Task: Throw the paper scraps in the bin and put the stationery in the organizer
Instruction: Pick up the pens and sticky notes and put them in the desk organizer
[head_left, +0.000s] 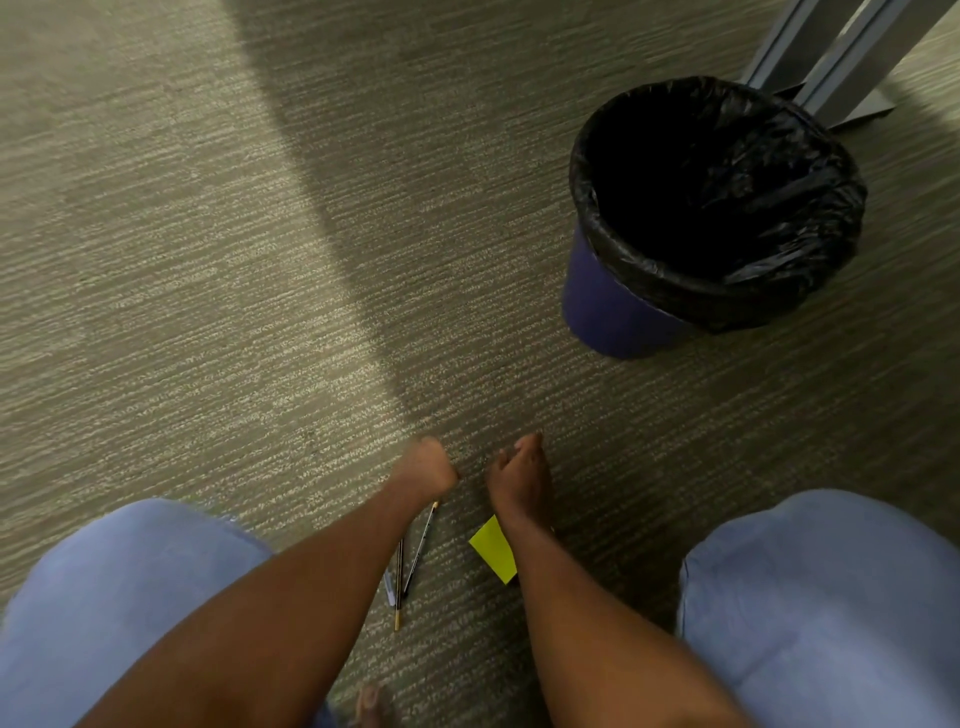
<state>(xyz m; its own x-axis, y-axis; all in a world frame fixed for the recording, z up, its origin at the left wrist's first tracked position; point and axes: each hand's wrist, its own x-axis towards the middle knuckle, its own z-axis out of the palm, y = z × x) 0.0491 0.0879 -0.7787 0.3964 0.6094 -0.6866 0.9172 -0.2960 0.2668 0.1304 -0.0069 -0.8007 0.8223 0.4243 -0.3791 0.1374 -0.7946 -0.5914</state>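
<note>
My left hand (427, 464) is curled into a fist just above the carpet, and nothing shows in it. Just behind its wrist, two thin pencils (415, 553) and a grey pen (389, 592) lie on the carpet, partly hidden by my forearm. My right hand (519, 475) hangs beside it with fingers bent downward, and its palm is hidden. A yellow paper scrap (492, 552) lies under the right wrist; I cannot tell whether the hand touches it. The blue bin (618, 312) with a black liner stands ahead to the right. No organizer is in view.
Grey-green striped carpet (208, 312) covers the floor. Grey metal furniture legs (831, 57) stand behind the bin at top right. My knees in light blue trousers (104, 597) flank both arms. A bare toe (370, 701) shows at the bottom edge.
</note>
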